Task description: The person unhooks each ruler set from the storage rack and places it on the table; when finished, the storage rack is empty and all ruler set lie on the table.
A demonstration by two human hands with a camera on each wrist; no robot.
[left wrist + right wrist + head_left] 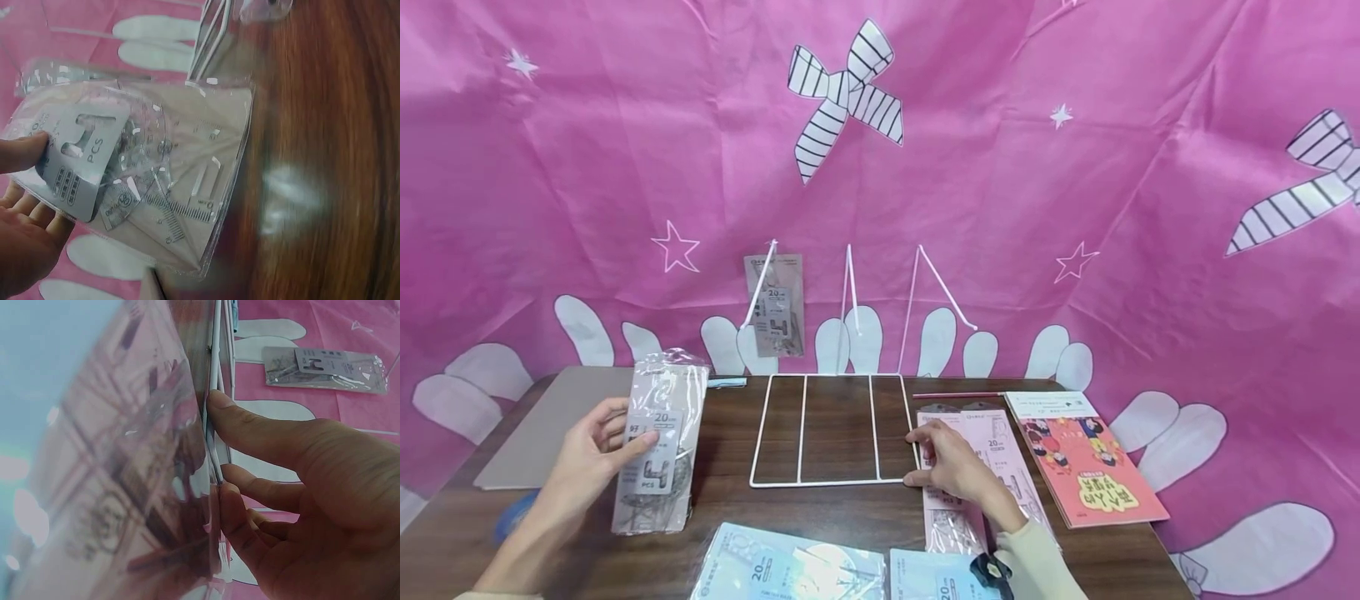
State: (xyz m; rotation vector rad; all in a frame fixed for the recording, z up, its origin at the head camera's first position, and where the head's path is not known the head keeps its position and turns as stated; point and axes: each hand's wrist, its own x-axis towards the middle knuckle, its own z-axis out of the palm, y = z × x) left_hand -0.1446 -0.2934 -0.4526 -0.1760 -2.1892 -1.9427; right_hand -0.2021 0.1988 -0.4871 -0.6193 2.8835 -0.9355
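My left hand [597, 446] grips a grey ruler set [658, 492] in clear packaging, labelled 20 cm and 4 PCS, with the thumb on its front. In the left wrist view, a protractor and other measuring tools show through the wrapper of this ruler set [187, 137]. At the right edge of a white wire rack [837, 482], my right hand [955, 462] holds the frame with thumb and fingers. Another grey ruler set [778, 329] hangs at the rack's left prong. Pink ruler sets [988, 425] lie partly under my right hand.
Blue packaged ruler sets [790, 575] lie along the near table edge. At the right are a red book [1097, 475] and a thin red stick [958, 395]. A grey board or folder [550, 433] and a blue round item [512, 518] lie left. A pink curtain [970, 183] hangs behind.
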